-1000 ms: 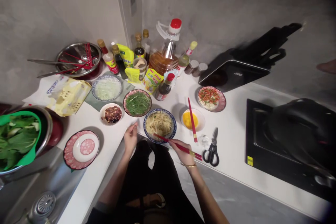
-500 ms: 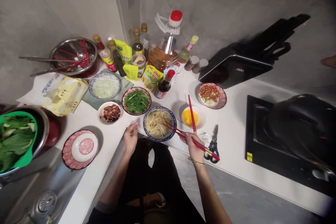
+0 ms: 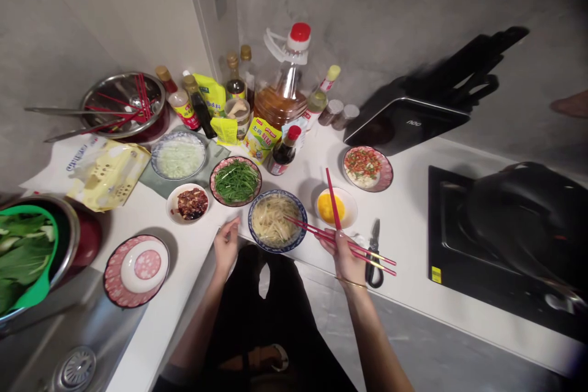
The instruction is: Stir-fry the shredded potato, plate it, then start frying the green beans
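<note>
In the head view, grips a pair of red chopsticks in the right hand, with thin ends dipped into the pale strips in the blue-rimmed bowl, close to the front edge of the white table. Holds the left hand loosely curled and half open, just left of that bowl; cannot tell whether touching the edge. Has, just right of the bowl, a white dish of yellow liquid crossed by red sticks, and scissors partly covered by the gripped pair. Has, just behind to the left, a pink-rimmed plate of green strips.
</note>
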Available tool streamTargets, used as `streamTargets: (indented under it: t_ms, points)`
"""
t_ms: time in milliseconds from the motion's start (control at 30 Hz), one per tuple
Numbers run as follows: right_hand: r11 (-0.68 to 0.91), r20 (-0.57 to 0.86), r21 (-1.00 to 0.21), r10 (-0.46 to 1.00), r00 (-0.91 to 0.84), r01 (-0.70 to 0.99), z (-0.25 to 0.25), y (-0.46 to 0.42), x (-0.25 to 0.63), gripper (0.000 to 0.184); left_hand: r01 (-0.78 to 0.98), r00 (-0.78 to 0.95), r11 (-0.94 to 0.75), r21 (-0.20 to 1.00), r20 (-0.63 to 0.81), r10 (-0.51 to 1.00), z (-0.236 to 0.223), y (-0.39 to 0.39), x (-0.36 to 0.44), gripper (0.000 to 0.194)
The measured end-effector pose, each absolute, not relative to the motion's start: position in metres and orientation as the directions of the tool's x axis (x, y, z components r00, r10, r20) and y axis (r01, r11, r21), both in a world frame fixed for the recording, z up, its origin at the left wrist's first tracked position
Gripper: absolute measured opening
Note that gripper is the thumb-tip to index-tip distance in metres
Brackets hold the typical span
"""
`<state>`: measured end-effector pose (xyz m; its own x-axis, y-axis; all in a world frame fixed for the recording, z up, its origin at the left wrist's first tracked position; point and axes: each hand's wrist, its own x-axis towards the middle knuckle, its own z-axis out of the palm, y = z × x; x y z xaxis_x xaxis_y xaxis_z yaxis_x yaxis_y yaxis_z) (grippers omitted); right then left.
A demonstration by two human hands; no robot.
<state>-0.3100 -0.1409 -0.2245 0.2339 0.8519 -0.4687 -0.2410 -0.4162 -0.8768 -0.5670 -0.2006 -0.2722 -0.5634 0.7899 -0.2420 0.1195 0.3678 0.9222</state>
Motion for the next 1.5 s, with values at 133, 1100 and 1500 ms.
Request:
streamTargets:
  t_ms: [133, 1100, 1500]
  points:
    - [-0.432, -0.495, -0.858, 0.840, 0.223, -0.279, -0.199, -0.137, -0.298, 0.041, 0.110, -0.565, 0.361, 0.926, -0.241, 0.789, -0.270, -0.200, -0.567, 0.038]
    - [-0.474, -0.483, -0.863, 0.876, 0.009, -0.176, -0.158, -0.122, -0.311, 0.032, 0.043, -0.558, 0.436, 0.899, -0.340, 0.757, -0.277, -0.187, -0.561, 0.045]
    - [-0.179, -0.233, -0.911, 0.967, -0.104, 0.372, -0.207, -0.147, -0.342, 0.032, 0.077, -0.570, 0.414, 0.907, -0.301, 0.764, -0.272, -0.196, -0.560, 0.041]
